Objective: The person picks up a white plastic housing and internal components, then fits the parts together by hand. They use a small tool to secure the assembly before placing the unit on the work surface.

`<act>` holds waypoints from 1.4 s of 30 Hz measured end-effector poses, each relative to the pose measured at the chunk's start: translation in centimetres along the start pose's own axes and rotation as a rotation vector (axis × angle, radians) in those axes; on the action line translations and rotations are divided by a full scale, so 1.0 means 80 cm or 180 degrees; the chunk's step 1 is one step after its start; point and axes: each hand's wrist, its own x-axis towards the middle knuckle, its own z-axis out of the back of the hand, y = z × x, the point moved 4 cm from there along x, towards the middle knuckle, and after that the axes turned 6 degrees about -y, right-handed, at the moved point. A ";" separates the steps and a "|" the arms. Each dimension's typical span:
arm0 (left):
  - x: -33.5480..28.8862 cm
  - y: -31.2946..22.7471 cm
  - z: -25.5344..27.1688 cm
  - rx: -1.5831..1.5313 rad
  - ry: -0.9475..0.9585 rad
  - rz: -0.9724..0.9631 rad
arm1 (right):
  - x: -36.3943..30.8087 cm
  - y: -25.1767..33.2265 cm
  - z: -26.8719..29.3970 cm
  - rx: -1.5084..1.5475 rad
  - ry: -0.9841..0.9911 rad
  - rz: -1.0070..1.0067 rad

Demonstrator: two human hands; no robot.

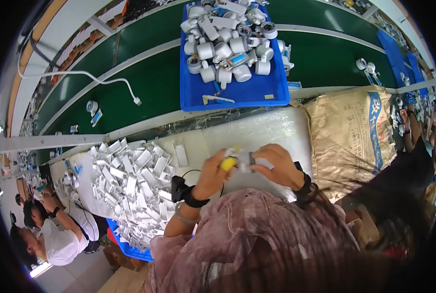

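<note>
Close in front of my body, my left hand (211,172) and my right hand (282,168) are both closed on one small white-and-grey plastic part (245,159). A yellow patch (228,163) shows at my left fingertips; whether it is a finger cover or a piece of the part I cannot tell. My fingers hide much of the part. To the left of my left hand lies a big heap of white channel-shaped plastic covers (132,178). One such cover (180,154) lies apart from the heap, just beyond that hand.
A blue tray (188,93) piled with white round-headed housings (223,51) stands ahead on a green conveyor belt (154,73). A white cable (105,80) hangs over the belt. At right lies a brown paper sack (344,136). Other people (64,234) work at far left and right.
</note>
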 end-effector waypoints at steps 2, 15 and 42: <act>0.019 -0.010 0.044 -0.0138 -0.0534 -0.0413 | 0.012 -0.038 0.031 -0.0371 -0.0103 -0.0285; 0.096 0.017 0.242 0.3307 -0.2785 -0.1569 | 0.120 -0.344 0.077 -0.3460 0.0783 0.0015; 0.019 -0.068 -0.069 0.1853 -0.0700 -0.2387 | 0.019 -0.058 0.050 0.1039 0.0365 -0.1258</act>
